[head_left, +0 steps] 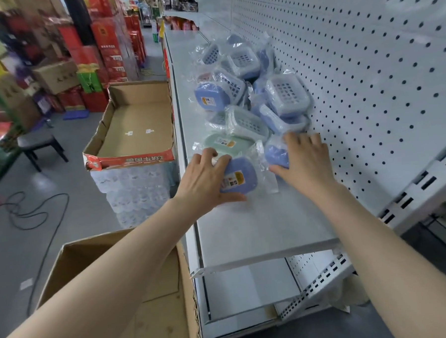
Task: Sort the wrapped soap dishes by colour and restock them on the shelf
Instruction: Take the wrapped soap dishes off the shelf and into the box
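Several clear-wrapped soap dishes, mostly blue (288,98), lie in a loose pile on the grey shelf (258,231) against the pegboard. A green wrapped dish (228,142) lies at the pile's near edge. My left hand (204,180) grips a blue wrapped dish (239,177) with a yellow label, resting on the shelf. My right hand (305,158) grips another blue wrapped dish (276,155) just to the right, its fingers reaching over the top.
A white pegboard wall (367,83) backs the shelf. An empty cardboard tray (137,126) sits on shrink-wrapped bottles left of the shelf. An open cardboard box (156,288) stands below my left arm. A stool (38,146) and a cable (38,214) are on the floor.
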Demonstrator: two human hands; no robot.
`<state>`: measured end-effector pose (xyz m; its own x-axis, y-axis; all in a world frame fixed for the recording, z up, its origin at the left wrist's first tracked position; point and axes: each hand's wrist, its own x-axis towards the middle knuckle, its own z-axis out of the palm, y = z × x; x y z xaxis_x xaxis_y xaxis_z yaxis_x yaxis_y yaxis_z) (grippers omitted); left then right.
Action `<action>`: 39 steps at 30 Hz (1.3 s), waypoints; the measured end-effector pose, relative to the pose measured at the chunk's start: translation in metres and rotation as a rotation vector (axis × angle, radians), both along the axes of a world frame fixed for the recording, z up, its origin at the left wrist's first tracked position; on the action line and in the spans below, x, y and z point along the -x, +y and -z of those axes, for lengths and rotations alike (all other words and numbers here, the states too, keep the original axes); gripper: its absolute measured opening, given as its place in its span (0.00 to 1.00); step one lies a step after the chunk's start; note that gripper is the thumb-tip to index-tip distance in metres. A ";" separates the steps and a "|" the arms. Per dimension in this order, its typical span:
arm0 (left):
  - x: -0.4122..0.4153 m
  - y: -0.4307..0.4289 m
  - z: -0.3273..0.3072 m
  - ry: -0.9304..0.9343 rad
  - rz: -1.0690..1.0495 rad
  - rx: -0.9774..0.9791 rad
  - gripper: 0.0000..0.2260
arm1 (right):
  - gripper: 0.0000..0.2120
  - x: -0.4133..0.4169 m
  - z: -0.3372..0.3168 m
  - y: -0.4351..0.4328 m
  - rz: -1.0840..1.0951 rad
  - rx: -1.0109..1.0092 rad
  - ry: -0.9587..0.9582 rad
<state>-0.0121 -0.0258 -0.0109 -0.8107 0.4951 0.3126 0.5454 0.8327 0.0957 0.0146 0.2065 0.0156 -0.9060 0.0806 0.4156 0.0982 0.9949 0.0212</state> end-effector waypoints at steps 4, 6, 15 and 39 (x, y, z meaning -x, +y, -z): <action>-0.015 -0.005 -0.009 -0.191 -0.056 -0.023 0.34 | 0.23 -0.025 0.011 -0.012 -0.020 0.075 0.043; -0.025 -0.014 -0.011 -0.291 -0.051 -0.108 0.35 | 0.22 -0.039 0.011 -0.021 -0.020 0.093 0.095; -0.076 -0.121 -0.011 -0.590 -0.115 -0.505 0.23 | 0.25 -0.117 0.008 -0.127 -0.068 0.349 0.247; -0.128 -0.562 0.078 -0.499 -0.522 -0.757 0.28 | 0.30 -0.115 0.107 -0.542 -0.227 0.586 -0.037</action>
<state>0.1154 -0.5882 -0.0888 -0.9897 -0.1389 -0.0340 -0.1093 0.5817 0.8060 0.1293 -0.3352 -0.0918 -0.9401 0.0899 0.3289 -0.1071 0.8380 -0.5350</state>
